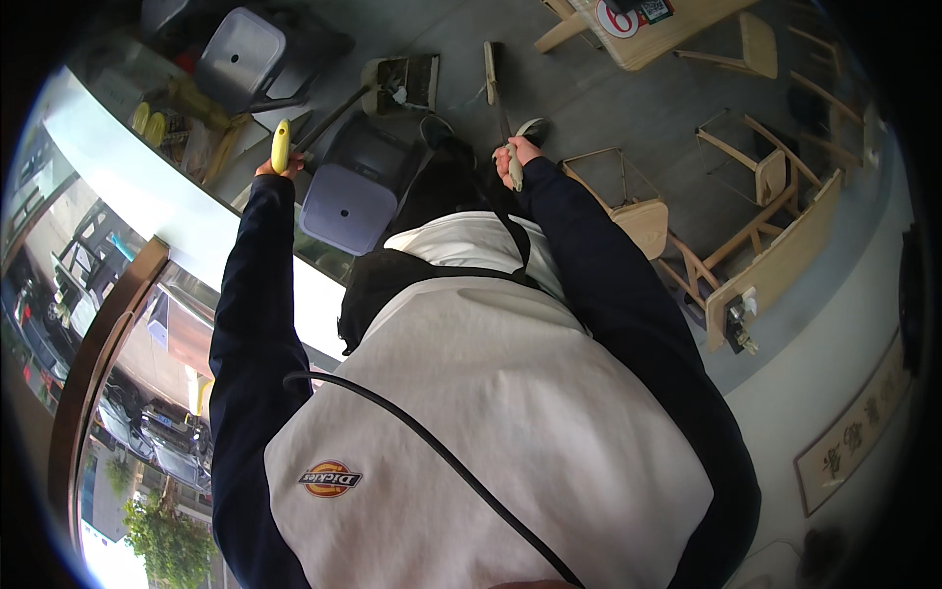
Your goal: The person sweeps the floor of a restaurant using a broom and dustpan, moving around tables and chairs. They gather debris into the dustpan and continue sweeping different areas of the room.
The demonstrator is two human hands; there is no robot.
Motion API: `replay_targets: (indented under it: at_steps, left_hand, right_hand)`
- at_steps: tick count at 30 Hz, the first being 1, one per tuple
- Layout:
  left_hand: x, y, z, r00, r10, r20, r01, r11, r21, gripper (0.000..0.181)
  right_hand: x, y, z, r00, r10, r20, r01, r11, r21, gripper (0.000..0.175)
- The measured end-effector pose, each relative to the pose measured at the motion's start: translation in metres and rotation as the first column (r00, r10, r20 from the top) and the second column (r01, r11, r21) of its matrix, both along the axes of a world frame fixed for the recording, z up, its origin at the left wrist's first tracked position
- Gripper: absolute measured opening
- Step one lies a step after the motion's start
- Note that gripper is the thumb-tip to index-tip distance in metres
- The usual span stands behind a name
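Note:
My left hand is closed around the yellow-topped handle of a long-handled dustpan. The dustpan rests on the dark floor at the top, with some whitish litter in its pan. My right hand grips the pale end of a broom handle. Beyond my feet, the broom's narrow head is on the floor, to the right of the dustpan and apart from it. A thin pale streak lies on the floor between them.
A grey plastic stool stands close to my left arm, and another is further off. A white counter runs along the left. Wooden chairs and a wooden table stand at right; another table is at the top.

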State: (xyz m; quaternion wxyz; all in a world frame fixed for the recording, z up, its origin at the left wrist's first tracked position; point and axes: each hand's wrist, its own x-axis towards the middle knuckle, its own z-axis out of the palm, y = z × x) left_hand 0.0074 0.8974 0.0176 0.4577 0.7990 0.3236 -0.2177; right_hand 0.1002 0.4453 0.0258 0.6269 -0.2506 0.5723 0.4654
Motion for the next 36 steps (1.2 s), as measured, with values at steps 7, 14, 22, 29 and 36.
replay_targets:
  at_steps: [7, 14, 22, 29, 36]
  left_hand:
    - [0.019, -0.020, 0.011, 1.000, -0.031, -0.006, 0.031, 0.998, 0.060, 0.016]
    - [0.043, -0.029, 0.012, 0.996, 0.083, 0.042, -0.086, 0.992, 0.087, 0.018]
    - [0.049, -0.028, 0.016, 0.964, 0.247, 0.103, -0.245, 0.969, -0.032, 0.018]
    - [0.054, -0.040, 0.017, 0.908, 0.416, 0.058, -0.403, 0.902, -0.156, 0.015]
    - [0.051, -0.044, 0.015, 0.891, 0.450, 0.063, -0.436, 0.886, -0.158, 0.015]
  right_hand:
    - [0.016, 0.007, 0.005, 0.946, 0.294, 0.135, -0.309, 0.944, 0.117, 0.039]
    - [0.021, 0.001, 0.034, 0.942, 0.218, 0.257, -0.260, 0.955, 0.140, 0.034]
    - [-0.003, 0.000, 0.052, 0.657, 0.640, 0.399, -0.449, 0.757, -0.475, 0.030]
    - [-0.003, 0.018, 0.023, 0.663, 0.670, 0.334, -0.465, 0.719, -0.517, 0.034]
    - [0.000, 0.027, 0.030, 0.648, 0.721, 0.245, -0.730, 0.680, -0.071, 0.041]
